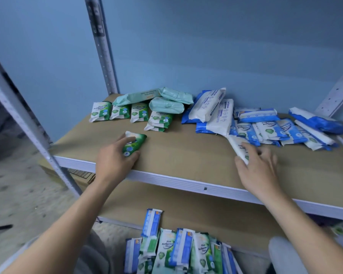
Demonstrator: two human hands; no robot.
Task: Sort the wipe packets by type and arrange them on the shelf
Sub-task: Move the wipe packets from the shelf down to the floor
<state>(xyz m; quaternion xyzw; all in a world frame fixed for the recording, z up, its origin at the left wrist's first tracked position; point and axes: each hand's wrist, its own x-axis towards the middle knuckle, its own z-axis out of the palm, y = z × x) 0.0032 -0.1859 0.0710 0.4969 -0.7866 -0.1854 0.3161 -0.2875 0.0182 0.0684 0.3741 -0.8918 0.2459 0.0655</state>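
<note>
On the brown shelf board, my left hand grips a green pine wipe packet lying flat near the front left. My right hand holds a blue-and-white wipe packet at the front right, its fingers curled over the packet's near end. Green packets stand in a row at the back left, with pale mint packs on top of them. Large blue-and-white packs lean at the back middle. Small blue packets lie in a loose heap to the right.
A mixed pile of green and blue packets sits below me in front of the lower shelf. Grey metal uprights frame the shelf against a blue wall. A cardboard box lies on the floor at the left.
</note>
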